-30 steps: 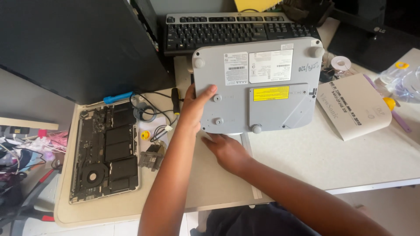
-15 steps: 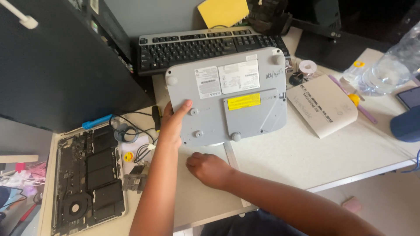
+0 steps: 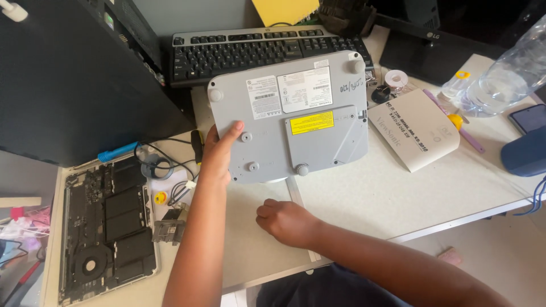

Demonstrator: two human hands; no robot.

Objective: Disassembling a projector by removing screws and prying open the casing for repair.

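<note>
Projector [image 3: 287,116], grey and flipped underside up, lies on the bench [image 3: 398,193] just in front of the keyboard [image 3: 256,48], long axis left to right. Left hand [image 3: 219,153] grips its left edge; right hand [image 3: 287,222], nearly fisted and empty, rests on the bench just below it.

Electronics repair bench in an office-like room.
An opened laptop [image 3: 108,227] lies left of the upturned grey device [image 3: 290,116]; behind that device sit a keyboard [image 3: 267,48] and monitor base [image 3: 438,48], with loose cables [image 3: 170,170] to its left.

Grey device [image 3: 287,119] with yellow label [image 3: 311,123]; black keyboard [image 3: 267,48]; table [image 3: 398,193] seemingly off-white.
</note>
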